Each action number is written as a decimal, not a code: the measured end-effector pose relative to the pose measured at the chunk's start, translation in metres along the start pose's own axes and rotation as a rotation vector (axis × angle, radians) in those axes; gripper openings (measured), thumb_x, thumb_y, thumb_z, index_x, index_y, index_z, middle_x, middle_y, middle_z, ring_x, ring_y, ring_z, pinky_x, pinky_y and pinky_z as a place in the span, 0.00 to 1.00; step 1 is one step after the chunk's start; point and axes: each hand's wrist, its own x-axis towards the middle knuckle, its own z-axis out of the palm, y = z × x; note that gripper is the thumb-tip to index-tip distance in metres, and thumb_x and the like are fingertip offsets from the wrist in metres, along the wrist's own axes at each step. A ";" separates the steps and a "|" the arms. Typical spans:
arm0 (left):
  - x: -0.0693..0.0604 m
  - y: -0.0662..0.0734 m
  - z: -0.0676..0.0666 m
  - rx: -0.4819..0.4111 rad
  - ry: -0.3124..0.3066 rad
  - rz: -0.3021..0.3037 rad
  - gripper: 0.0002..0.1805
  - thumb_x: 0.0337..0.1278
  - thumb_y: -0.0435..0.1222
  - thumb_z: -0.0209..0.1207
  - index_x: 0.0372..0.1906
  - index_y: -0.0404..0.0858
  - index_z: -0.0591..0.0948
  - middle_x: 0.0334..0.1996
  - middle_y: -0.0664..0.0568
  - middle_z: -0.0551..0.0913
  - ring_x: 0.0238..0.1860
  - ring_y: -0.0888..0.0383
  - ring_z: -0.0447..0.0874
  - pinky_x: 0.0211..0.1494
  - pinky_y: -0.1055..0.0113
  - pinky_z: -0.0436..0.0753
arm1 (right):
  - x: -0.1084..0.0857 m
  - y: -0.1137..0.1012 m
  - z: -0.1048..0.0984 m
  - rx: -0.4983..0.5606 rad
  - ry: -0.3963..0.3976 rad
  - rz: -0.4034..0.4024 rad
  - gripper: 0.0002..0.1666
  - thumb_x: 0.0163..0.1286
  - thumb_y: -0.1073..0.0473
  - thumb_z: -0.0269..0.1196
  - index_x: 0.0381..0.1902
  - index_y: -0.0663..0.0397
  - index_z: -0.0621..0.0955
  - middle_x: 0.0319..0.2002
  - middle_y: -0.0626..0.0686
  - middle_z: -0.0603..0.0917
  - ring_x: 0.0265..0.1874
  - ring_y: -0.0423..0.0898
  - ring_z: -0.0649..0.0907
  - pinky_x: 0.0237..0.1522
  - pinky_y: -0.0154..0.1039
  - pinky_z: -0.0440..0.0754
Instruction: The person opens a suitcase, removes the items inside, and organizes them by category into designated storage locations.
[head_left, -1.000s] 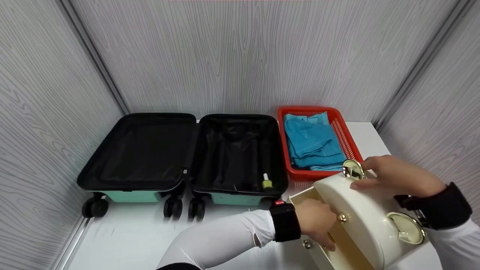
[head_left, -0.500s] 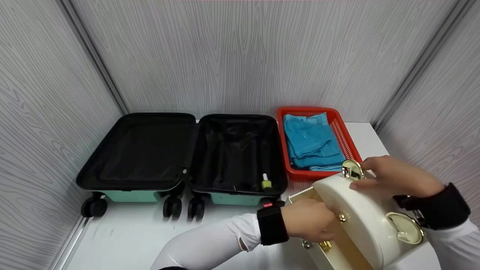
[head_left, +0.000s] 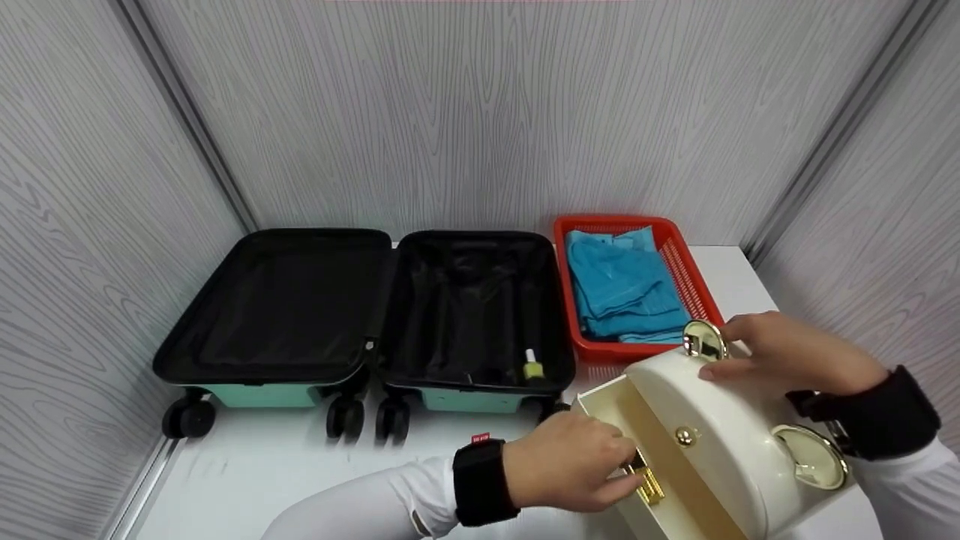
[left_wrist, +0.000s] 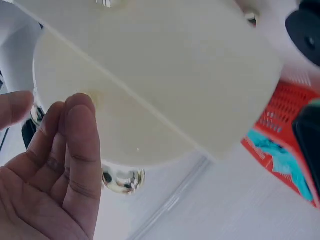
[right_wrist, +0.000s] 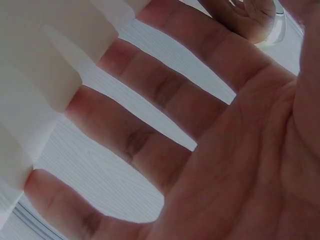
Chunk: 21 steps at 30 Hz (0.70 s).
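A cream box [head_left: 731, 420] with a curved top, two round gold-rimmed ears and a gold knob stands at the lower right, its drawer [head_left: 600, 397] pulled out. A gold item [head_left: 651, 489] shows at the drawer's near side; its kind is unclear. My left hand [head_left: 570, 463] hovers at the drawer's near edge. In the left wrist view my left hand [left_wrist: 60, 170] has its fingers together and thumb apart, nothing visible between them. My right hand [head_left: 787, 352] rests on the box beside one ear. In the right wrist view its fingers [right_wrist: 175, 95] lie straight and spread, tips against the cream surface.
Behind the box is a red basket [head_left: 566, 300] of folded blue cloth [head_left: 622, 277]. An open suitcase [head_left: 300, 307] with mint sides lies to the left; a small yellow-green bottle with a white top [head_left: 533, 366] sits inside its right half. Grey walls enclose the white table [head_left: 262, 465].
My left hand has come out of the drawer and moved left, uncovering more of the drawer and the gold item. My right hand and the box have hardly moved.
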 end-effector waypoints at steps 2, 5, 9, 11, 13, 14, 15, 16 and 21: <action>-0.006 0.005 0.008 0.029 -0.034 0.007 0.25 0.79 0.56 0.58 0.22 0.52 0.76 0.21 0.65 0.79 0.23 0.66 0.80 0.19 0.68 0.68 | 0.000 0.000 0.000 -0.008 -0.003 -0.003 0.15 0.68 0.46 0.77 0.32 0.46 0.84 0.30 0.40 0.82 0.28 0.35 0.76 0.31 0.34 0.75; -0.011 0.012 0.022 0.055 -0.116 -0.002 0.28 0.77 0.61 0.57 0.19 0.52 0.75 0.19 0.64 0.80 0.23 0.65 0.82 0.17 0.67 0.67 | 0.001 0.001 0.000 -0.025 -0.009 0.001 0.15 0.68 0.46 0.77 0.32 0.46 0.84 0.30 0.41 0.82 0.28 0.36 0.76 0.32 0.34 0.75; -0.013 0.017 0.041 0.084 -0.130 -0.061 0.30 0.74 0.65 0.58 0.17 0.53 0.76 0.19 0.64 0.83 0.23 0.63 0.84 0.18 0.66 0.68 | 0.001 0.003 0.000 -0.047 0.006 -0.029 0.16 0.67 0.47 0.78 0.30 0.47 0.82 0.29 0.41 0.81 0.27 0.36 0.75 0.31 0.35 0.74; -0.013 0.018 0.049 0.105 -0.091 -0.103 0.30 0.72 0.65 0.60 0.16 0.54 0.75 0.19 0.65 0.82 0.22 0.63 0.84 0.17 0.65 0.68 | 0.001 0.003 0.001 -0.054 0.024 -0.057 0.17 0.67 0.48 0.78 0.28 0.46 0.81 0.27 0.40 0.79 0.26 0.35 0.73 0.30 0.34 0.73; -0.012 0.018 0.054 0.124 -0.058 -0.144 0.31 0.71 0.66 0.61 0.15 0.54 0.74 0.20 0.65 0.82 0.22 0.63 0.84 0.17 0.65 0.68 | 0.002 0.004 0.003 -0.055 0.038 -0.083 0.18 0.66 0.49 0.78 0.27 0.46 0.81 0.26 0.39 0.78 0.25 0.34 0.72 0.30 0.34 0.72; -0.011 0.018 0.055 0.133 -0.052 -0.160 0.31 0.71 0.66 0.61 0.15 0.54 0.74 0.20 0.65 0.82 0.22 0.63 0.84 0.16 0.65 0.68 | 0.002 0.004 0.003 -0.057 0.039 -0.089 0.18 0.66 0.49 0.78 0.27 0.46 0.80 0.26 0.39 0.77 0.25 0.33 0.72 0.29 0.34 0.72; -0.009 0.018 0.056 0.138 -0.052 -0.177 0.31 0.71 0.66 0.60 0.16 0.54 0.74 0.22 0.65 0.83 0.23 0.63 0.84 0.17 0.65 0.69 | 0.002 0.004 0.003 -0.056 0.042 -0.094 0.18 0.66 0.49 0.79 0.26 0.46 0.80 0.26 0.39 0.77 0.25 0.33 0.72 0.29 0.34 0.72; -0.007 0.018 0.057 0.136 -0.056 -0.194 0.30 0.71 0.67 0.60 0.17 0.54 0.76 0.24 0.65 0.84 0.24 0.63 0.84 0.17 0.65 0.70 | 0.002 0.004 0.003 -0.053 0.037 -0.088 0.18 0.66 0.49 0.79 0.27 0.46 0.80 0.26 0.39 0.77 0.25 0.33 0.72 0.29 0.34 0.72; 0.008 0.017 0.063 0.117 -0.073 -0.238 0.27 0.72 0.69 0.57 0.30 0.53 0.83 0.31 0.64 0.87 0.28 0.63 0.87 0.20 0.65 0.76 | 0.002 0.002 0.001 -0.032 0.003 -0.031 0.17 0.67 0.48 0.78 0.29 0.47 0.81 0.27 0.40 0.78 0.26 0.34 0.73 0.30 0.33 0.73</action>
